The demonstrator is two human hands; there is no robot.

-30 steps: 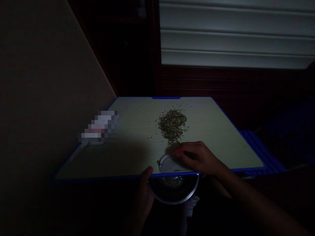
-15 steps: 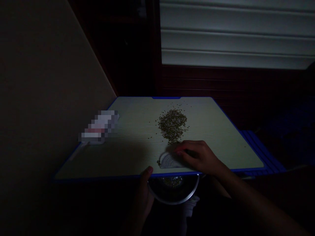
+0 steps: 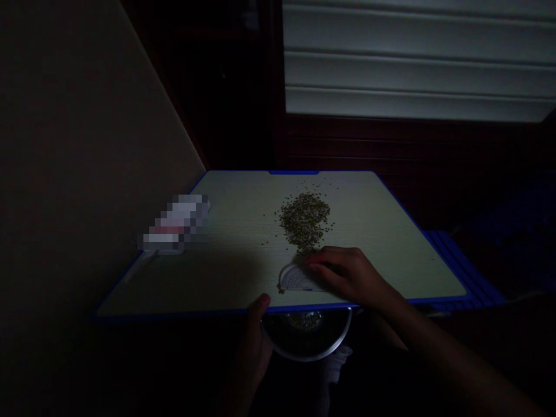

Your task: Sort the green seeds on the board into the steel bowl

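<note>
My right hand [image 3: 343, 269] is closed on a pale semicircular protractor [image 3: 296, 278] lying at the table's near side. Its curved edge faces away from me, and the hand covers its right part. Just beyond the fingers lies a loose heap of small dark greenish seeds [image 3: 304, 220], with a few strays around it. Several seeds touch the protractor's left corner. Below the table edge, my left hand [image 3: 258, 341] grips the left side of a metal bowl [image 3: 306, 354], thumb raised against the edge. Some seeds show inside the bowl; the left fingers are mostly hidden.
The pale folding table [image 3: 369, 231] has a blue rim. A blurred-out white packet [image 3: 178, 226] lies at its left edge, close to the wall [image 3: 87, 145]. Dark blue ribbed material [image 3: 460, 266] shows at the right. The room is very dim.
My right hand has shifted the protractor slightly away from the near edge and a little left. My left hand and the bowl stay in place.
</note>
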